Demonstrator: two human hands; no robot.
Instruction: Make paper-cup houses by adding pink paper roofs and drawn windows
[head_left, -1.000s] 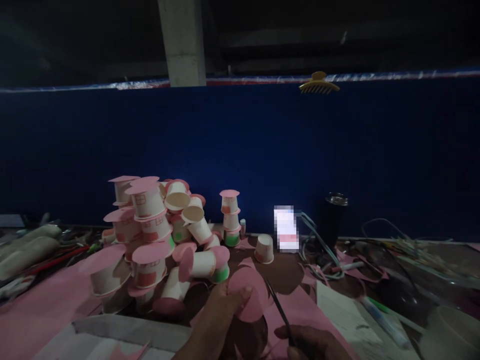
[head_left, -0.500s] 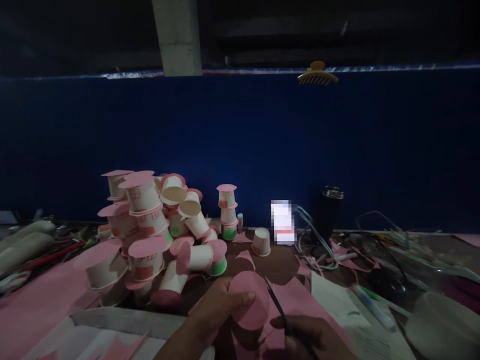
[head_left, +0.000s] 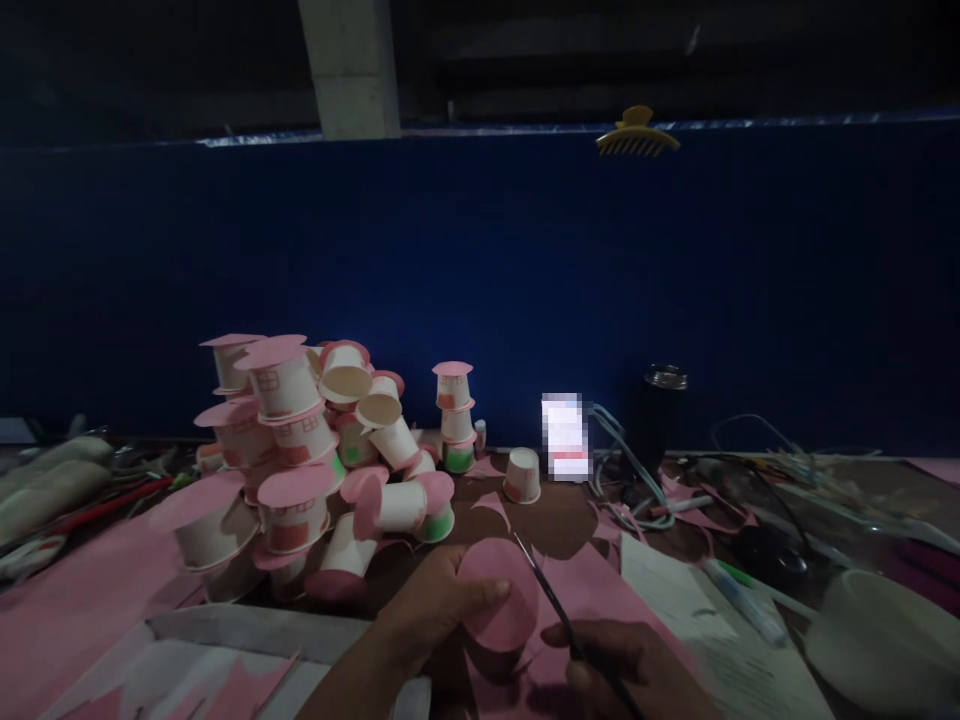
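Note:
A round pink paper disc (head_left: 496, 605) is pinched between the thumb and fingers of my left hand (head_left: 442, 600). In my right hand (head_left: 615, 655) is a pair of dark scissors (head_left: 549, 590), its tips pointing up and away beside the disc's right edge. Beneath both hands lies a larger pink sheet (head_left: 592, 590) with cut edges. Pink offcuts (head_left: 493, 508) are scattered just beyond. To the left stand stacked paper cups (head_left: 296, 515) with pink disc tops and drawn windows and doors. One upturned cup without a disc (head_left: 522, 475) sits behind the hands.
A white box (head_left: 240, 630) with pink scraps is at front left. Behind are a lit phone (head_left: 566, 438), a cable (head_left: 622, 450) and a dark flask (head_left: 656, 420). At right lie printed papers (head_left: 697, 620), a marker (head_left: 746, 600) and a white bowl (head_left: 885, 640).
The view has tipped slightly, so the background sits a little higher. The scissors have shifted slightly left towards the disc's edge; both hands keep their holds.

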